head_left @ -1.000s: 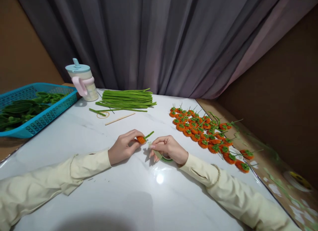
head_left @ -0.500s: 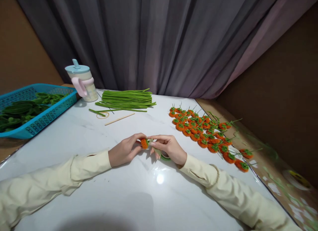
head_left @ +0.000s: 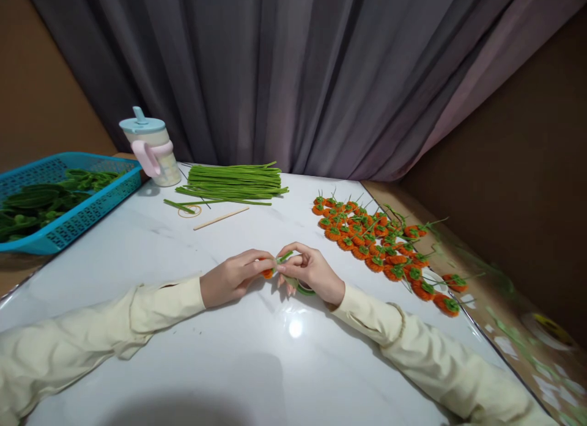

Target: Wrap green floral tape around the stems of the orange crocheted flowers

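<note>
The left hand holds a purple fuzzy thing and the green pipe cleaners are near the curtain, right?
Not purple: the head view shows an orange fuzzy piece in the left hand. The green pipe cleaners are near the curtain.

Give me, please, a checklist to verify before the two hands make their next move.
1. Orange chenille ornament held in the left hand: ok.
2. Green tape roll at the right hand: ok.
3. Green stem fixed by its tape: cannot tell; the contact is covered.
4. Wooden stick apart from both hands: ok.
5. Bundle of green chenille stems apart from both hands: ok.
6. Blue-lidded cup upright, lid on: ok.
</note>
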The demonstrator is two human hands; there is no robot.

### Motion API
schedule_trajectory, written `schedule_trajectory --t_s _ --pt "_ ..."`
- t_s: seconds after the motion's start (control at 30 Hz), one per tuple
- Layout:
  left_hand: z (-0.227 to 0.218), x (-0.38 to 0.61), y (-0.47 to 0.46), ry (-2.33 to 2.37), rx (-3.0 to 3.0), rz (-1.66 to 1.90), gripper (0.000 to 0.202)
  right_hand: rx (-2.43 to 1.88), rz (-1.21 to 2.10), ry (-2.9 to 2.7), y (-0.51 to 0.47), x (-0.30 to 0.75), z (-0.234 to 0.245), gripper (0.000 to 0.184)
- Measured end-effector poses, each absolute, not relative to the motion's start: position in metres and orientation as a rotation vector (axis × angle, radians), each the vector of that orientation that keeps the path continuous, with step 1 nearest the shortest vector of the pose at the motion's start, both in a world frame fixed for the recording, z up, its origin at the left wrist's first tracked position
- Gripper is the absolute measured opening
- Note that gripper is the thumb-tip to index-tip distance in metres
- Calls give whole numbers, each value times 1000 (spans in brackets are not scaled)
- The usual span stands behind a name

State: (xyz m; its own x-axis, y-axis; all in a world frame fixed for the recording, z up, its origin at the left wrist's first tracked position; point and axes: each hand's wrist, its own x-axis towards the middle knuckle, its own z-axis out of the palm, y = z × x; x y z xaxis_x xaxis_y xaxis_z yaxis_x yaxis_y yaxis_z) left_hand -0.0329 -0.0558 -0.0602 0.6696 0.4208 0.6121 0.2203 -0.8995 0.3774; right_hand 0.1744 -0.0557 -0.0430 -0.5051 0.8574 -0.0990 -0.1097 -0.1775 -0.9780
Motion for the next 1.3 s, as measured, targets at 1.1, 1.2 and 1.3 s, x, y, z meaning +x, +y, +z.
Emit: schedule_trajectory --t_s 1.1,1.2,1.3 --pt "-59 -31 -59 583 2571 1071 29 -800 1815 -1414 -56 177 -46 32" --pt "-57 -31 -59 604 2595 1045 28 -809 1810 -1406 -55 176 -46 32" --pt "-57 -31 -58 602 2606 1033 28 -808 1819 -1396 -55 176 -46 32"
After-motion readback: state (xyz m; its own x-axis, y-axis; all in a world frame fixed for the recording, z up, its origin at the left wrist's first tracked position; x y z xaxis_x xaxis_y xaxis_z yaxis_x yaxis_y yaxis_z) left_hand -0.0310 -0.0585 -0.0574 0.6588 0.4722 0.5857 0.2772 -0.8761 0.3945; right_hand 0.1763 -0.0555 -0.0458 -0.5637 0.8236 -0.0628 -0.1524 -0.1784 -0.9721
